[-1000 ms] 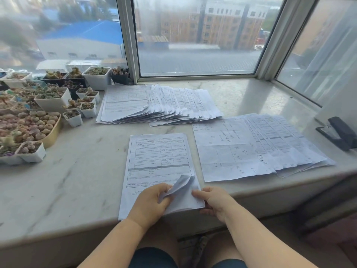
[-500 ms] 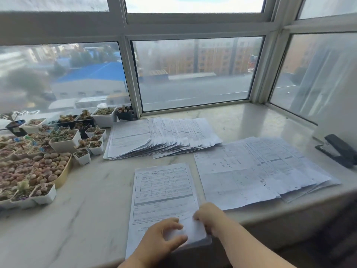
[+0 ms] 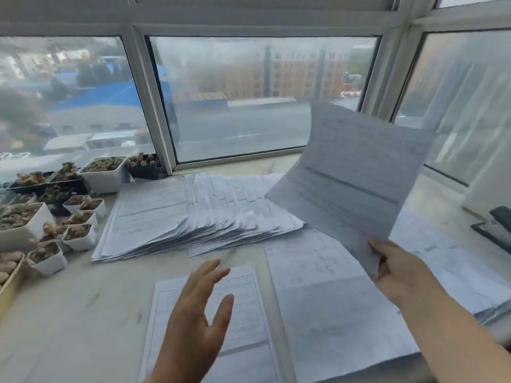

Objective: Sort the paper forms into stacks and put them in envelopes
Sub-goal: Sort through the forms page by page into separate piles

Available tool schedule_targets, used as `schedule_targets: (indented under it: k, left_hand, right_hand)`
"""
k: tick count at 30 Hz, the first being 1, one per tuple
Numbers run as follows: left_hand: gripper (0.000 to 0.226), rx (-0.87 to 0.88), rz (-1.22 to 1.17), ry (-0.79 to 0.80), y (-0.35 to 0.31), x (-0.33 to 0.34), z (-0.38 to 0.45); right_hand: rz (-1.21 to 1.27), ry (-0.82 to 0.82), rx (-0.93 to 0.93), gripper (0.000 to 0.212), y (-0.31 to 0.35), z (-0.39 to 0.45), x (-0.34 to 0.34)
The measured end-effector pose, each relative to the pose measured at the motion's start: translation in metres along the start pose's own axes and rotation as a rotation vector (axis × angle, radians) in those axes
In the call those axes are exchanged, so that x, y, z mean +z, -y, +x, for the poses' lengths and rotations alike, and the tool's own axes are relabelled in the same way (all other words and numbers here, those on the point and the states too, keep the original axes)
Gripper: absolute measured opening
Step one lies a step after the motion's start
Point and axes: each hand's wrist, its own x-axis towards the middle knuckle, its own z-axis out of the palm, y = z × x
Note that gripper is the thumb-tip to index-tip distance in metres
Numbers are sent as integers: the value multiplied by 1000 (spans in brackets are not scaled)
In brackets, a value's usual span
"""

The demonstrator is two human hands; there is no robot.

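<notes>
My right hand [image 3: 398,275] pinches the lower corner of one printed paper form [image 3: 351,175] and holds it up in the air, tilted, above the right stack. Spread flat with straight fingers, my left hand [image 3: 199,319] hovers just over the near form stack [image 3: 246,308] in front of me. A fanned pile of forms [image 3: 199,214] lies further back on the sill. Another spread stack [image 3: 326,305] lies to the right, partly hidden by my right arm. No envelope is in view.
Several small white pots of succulents [image 3: 49,230] crowd the left end of the marble sill [image 3: 74,313]. A black stapler [image 3: 495,228] sits at the far right. Window frames [image 3: 154,106] close off the back. The sill's front edge runs just below the near stacks.
My right hand has lifted the top sheet off the near stack and swung it up to the right. My left hand let go of the sheet and opened. The view tilted upward.
</notes>
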Motion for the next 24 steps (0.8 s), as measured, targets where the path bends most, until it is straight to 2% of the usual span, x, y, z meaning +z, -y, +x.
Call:
schedule_targets:
  k: [5, 12, 16, 20, 24]
  left_hand:
    - [38, -55, 63, 24, 42, 43, 64]
    - [33, -154, 231, 156, 88, 104, 157]
    - [45, -257, 288, 274, 93, 128, 178]
    - [47, -243, 279, 281, 101, 135, 177]
    - [36, -212, 266, 265, 103, 136, 179]
  right_hand:
    - [84, -38, 5, 21, 22, 91, 52]
    - [25, 78, 235, 19, -10, 181, 125]
    - [10, 132, 366, 21, -25, 199, 146]
    - [-95, 189, 495, 21, -46, 215, 151]
    - [-190, 209, 575, 20, -54, 224, 154]
